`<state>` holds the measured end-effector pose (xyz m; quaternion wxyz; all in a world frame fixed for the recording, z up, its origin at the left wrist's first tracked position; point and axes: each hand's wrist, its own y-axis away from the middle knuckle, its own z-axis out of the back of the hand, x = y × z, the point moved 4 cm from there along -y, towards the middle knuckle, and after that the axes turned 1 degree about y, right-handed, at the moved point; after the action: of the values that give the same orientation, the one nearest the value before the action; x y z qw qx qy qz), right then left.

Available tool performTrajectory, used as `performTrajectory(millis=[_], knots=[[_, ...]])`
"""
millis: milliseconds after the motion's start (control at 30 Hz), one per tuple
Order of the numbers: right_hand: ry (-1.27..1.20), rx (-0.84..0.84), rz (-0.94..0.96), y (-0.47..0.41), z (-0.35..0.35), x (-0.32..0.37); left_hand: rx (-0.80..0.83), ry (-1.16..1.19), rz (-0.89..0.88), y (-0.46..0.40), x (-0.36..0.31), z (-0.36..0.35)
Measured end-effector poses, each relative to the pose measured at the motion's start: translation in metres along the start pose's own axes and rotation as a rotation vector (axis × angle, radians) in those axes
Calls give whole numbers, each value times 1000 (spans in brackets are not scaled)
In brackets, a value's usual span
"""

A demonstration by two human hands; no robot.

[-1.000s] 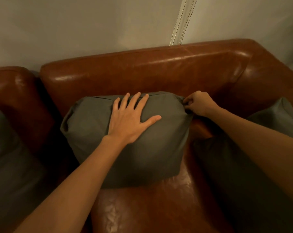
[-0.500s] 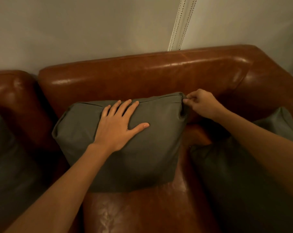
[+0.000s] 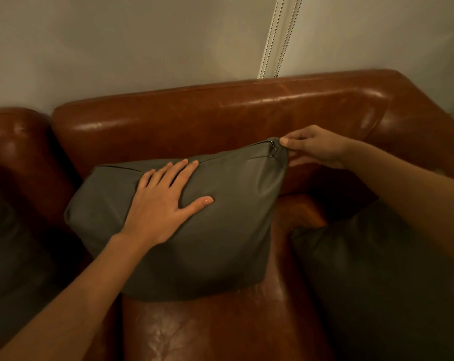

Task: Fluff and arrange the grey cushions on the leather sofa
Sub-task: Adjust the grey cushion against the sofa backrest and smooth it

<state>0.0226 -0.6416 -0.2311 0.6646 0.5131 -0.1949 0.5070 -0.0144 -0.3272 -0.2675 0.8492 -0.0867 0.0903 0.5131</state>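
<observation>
Both arms are bare all the way to the frame edge, no sleeves showing at all. Left hand (image 3: pixel 166 204) and right hand (image 3: pixel 317 148) have nothing on them: no rings, watch or gloves. Short, plain nails.

No readable text, label, brand or number appears anywhere on the grey cushion (image 3: pixel 220 230) under the left hand (image 3: pixel 163 204), nor on the leather sofa (image 3: pixel 220 121) beyond it.

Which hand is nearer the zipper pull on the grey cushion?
Right. The right hand pinches the corner beside the zipper pull; the left hand lies flat mid-cushion.
</observation>
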Motion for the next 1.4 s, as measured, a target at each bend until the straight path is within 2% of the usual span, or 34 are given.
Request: performTrajectory(millis=[67, 133, 200, 300, 400, 533, 600, 700, 833, 933, 1033, 1100, 1200, 1300, 1400], knots=[[189, -185, 91, 4, 2, -2, 1, 3, 0, -3, -3, -2], [398, -389, 258, 14, 1, 1, -3, -1, 0, -5, -4, -4], [468, -466, 403, 25, -6, 4, -3, -11, 4, -5, -4, -4], [502, -463, 413, 27, -20, -1, -3, -13, 3, -6, -4, -5], [552, -556, 383, 21, -28, -1, -4, -5, 6, -6, -5, -5], [758, -649, 452, 20, -37, 1, -1, 0, 4, -6, -5, -5], [790, -621, 499, 24, -31, 4, 4, 5, 5, -6, -4, -5], [806, -446, 572, 30, -7, 20, 12, 8, 0, -6, -4, -4], [784, -177, 529, 34, 21, 53, -5, 29, -30, -5, -11, 4], [682, -57, 425, 26, 21, 58, -43, 85, 43, -9, -20, 14], [247, -26, 320, 14, 6, 39, -69, 108, 189, -29, -35, 25], [-84, -15, 248, 11, -12, 25, -63, 194, 165, -49, -55, 28], [-330, -92, 221, 12, -30, 14, -4, 394, 17, -84, -96, 29], [-420, -321, 214, 19, -30, 1, 79, 444, -12, -109, -118, 20], [-108, -688, 333, 46, -29, -15, 113, 471, 12, -115, -122, 11]])
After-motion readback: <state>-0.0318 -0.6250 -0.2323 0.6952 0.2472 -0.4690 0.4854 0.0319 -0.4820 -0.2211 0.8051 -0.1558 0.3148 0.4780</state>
